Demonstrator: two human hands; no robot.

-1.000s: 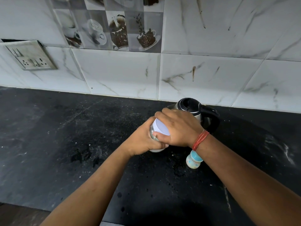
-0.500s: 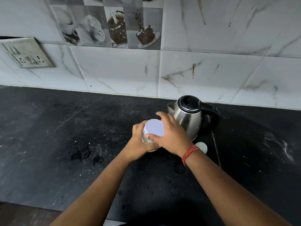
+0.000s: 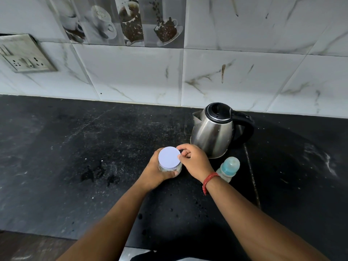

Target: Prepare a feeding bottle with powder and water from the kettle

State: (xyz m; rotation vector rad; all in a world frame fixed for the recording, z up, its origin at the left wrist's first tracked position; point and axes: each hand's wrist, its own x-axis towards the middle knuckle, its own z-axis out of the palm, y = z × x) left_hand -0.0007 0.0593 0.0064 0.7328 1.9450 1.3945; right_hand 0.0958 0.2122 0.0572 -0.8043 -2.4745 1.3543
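A small clear powder jar with a pale lilac round lid (image 3: pixel 169 157) stands in the middle of the black counter. My left hand (image 3: pixel 157 173) wraps around the jar's body from the left. My right hand (image 3: pixel 194 161) pinches the lid's right edge with thumb and fingers. A steel kettle (image 3: pixel 212 132) with a black lid and handle stands just behind my right hand. A small feeding bottle (image 3: pixel 228 167) with a teal cap stands to the right of my right wrist, in front of the kettle.
The black stone counter (image 3: pixel 75 157) carries wet smears and white specks left of the jar. A marble-tiled wall (image 3: pixel 131 72) rises behind, with a switch and socket plate (image 3: pixel 24 55) at far left. The counter's front edge runs at lower left.
My right hand has slid off the top of the lid to its right edge, uncovering the lid. The kettle and the feeding bottle show more fully now.
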